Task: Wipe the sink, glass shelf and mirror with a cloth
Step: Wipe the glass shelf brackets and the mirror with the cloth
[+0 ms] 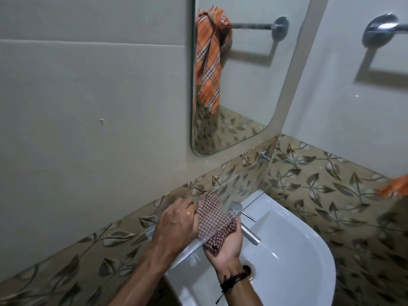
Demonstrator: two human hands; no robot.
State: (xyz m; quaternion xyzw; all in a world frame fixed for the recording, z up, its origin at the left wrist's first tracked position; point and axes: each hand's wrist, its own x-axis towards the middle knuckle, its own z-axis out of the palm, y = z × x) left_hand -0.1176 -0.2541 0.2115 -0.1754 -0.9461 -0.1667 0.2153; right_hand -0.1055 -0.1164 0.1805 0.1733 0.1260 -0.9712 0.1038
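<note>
The left hand [178, 219] lies on top of the glass shelf [234, 191] with its back facing up. Its fingers [189, 206] are bent and grip one side of the cloth [212, 219]. The cloth has small brown and white squares. It sits on the shelf, at the front edge, and part of it hangs over.

The right hand [223, 241] is turned palm up, just under that edge. Its fingers are curled round the bunched lower part of the cloth. A black cord band [234, 279] is tied on this wrist. Both arms reach in from the bottom of the picture and meet at the cloth.

The white sink [298, 250] is right below the hands, with a round drain [248, 269] near the right wrist. A shiny tap [249, 234] sticks out just beside the right hand.

The mirror [238, 85] hangs on the wall above the shelf. In it you can see an orange checked towel [208, 60] on a metal rail [254, 26]. The lower wall has brown tiles with leaves [320, 184].
</note>
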